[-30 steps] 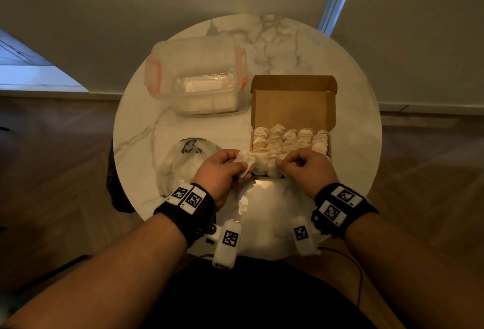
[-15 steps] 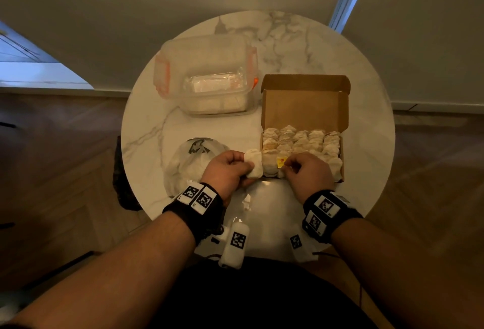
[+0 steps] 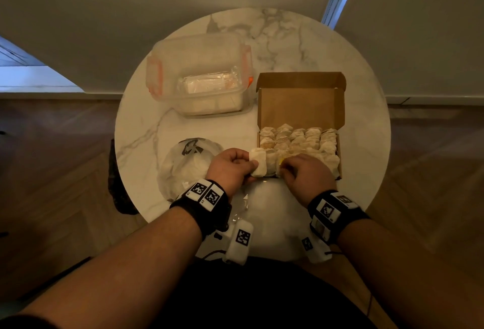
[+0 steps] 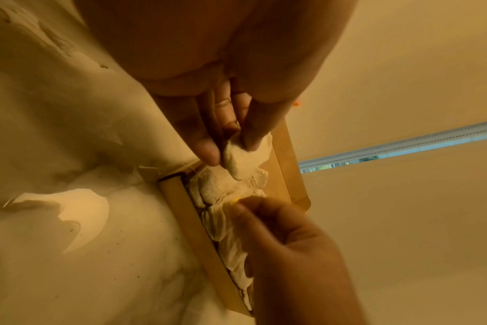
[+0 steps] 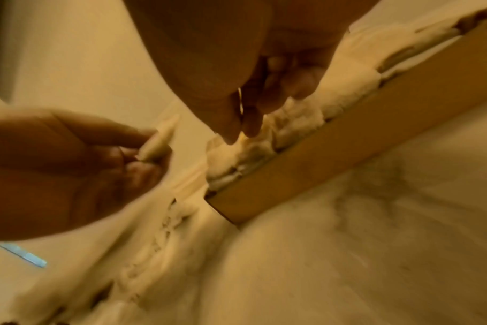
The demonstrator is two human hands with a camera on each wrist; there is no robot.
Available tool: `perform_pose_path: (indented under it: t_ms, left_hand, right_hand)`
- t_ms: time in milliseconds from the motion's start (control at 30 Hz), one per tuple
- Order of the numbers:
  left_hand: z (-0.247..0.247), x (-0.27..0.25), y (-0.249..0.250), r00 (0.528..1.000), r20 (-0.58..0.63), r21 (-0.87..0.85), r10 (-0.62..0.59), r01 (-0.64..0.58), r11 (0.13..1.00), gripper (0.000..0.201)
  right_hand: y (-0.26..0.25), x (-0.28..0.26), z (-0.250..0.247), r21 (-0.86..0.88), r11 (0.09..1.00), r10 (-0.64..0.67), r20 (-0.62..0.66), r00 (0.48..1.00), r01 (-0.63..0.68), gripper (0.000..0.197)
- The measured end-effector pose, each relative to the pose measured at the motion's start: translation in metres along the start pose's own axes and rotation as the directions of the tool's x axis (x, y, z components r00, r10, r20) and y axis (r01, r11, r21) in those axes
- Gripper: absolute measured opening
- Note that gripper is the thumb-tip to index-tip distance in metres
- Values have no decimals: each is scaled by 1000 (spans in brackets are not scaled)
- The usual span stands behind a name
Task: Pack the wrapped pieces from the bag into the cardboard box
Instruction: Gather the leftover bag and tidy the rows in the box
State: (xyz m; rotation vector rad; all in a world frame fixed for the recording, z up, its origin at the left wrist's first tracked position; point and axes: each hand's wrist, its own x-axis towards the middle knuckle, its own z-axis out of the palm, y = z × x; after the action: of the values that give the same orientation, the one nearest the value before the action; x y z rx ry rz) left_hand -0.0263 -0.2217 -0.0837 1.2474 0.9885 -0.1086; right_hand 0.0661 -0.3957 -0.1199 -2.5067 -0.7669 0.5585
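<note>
An open cardboard box sits on the round marble table, filled with rows of pale wrapped pieces. My left hand pinches one wrapped piece between thumb and fingers just above the box's near left corner; the same piece shows in the left wrist view. My right hand has its fingertips curled down on the packed pieces in the front row, pinching a small yellow tag. The white plastic bag lies flattened left of the box.
A clear plastic container with orange clips stands behind the bag, left of the box lid. Torn paper bits lie near the table's front edge. Wood floor surrounds the table; a wall rises behind it.
My left hand has brought the wrapped piece right, up to the box's near left corner. The right hand stays on the front row, and a yellow tag now shows at its fingertips.
</note>
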Motion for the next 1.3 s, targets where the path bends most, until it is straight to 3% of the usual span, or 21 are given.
perform_pose_path:
  t_ms: [67, 133, 200, 333, 467, 567, 700, 800, 1100, 1233, 1300]
  left_hand:
    - [3, 6, 0, 1000, -5, 25, 8, -8, 1000, 12]
    - [7, 11, 0, 1000, 2, 13, -7, 7, 1000, 13]
    - [16, 16, 0, 1000, 18, 21, -22, 22, 1000, 14]
    - [19, 26, -3, 999, -18, 277, 43, -36, 960, 18]
    - [9, 34, -14, 990, 42, 615, 131, -129, 778, 22]
    - [7, 36, -20, 987, 67, 719, 146, -150, 679, 17]
    - [11, 45, -24, 985, 33, 756, 170, -136, 640, 13]
    - [12, 48, -26, 984, 28, 765, 179, -136, 630, 14]
    - [9, 34, -13, 971, 82, 735, 226, -212, 644, 15]
    - [-9, 2, 29, 894, 98, 643, 438, -393, 657, 5]
    - [-31, -7, 47, 850, 36, 570, 525, -449, 688, 6]
  right_hand:
    - [-7, -3, -8, 165, 986, -25, -51, 998, 33, 8]
    - [-19, -6, -13, 322, 944, -53, -56, 997, 68, 16]
    - [-23, -7, -10, 372, 927, -23, -36, 999, 34, 18]
    - [-21, -1, 3, 277, 959, 62, 6, 998, -61, 18]
    - [-15, 1, 11, 242, 965, 95, 22, 995, -97, 18]
    - [-16, 5, 17, 124, 992, 35, 31, 999, -38, 18]
    - [-15, 7, 17, 57, 997, -50, -30, 998, 52, 16]
    - [-15, 6, 23, 3, 992, -129, 40, 991, 129, 14]
    - [-11, 4, 14, -6, 987, -162, 49, 986, 163, 20]
    - [-8, -5, -7, 65, 986, -151, -23, 988, 152, 15]
    - [-15, -10, -12, 110, 987, -122, 17, 992, 119, 13]
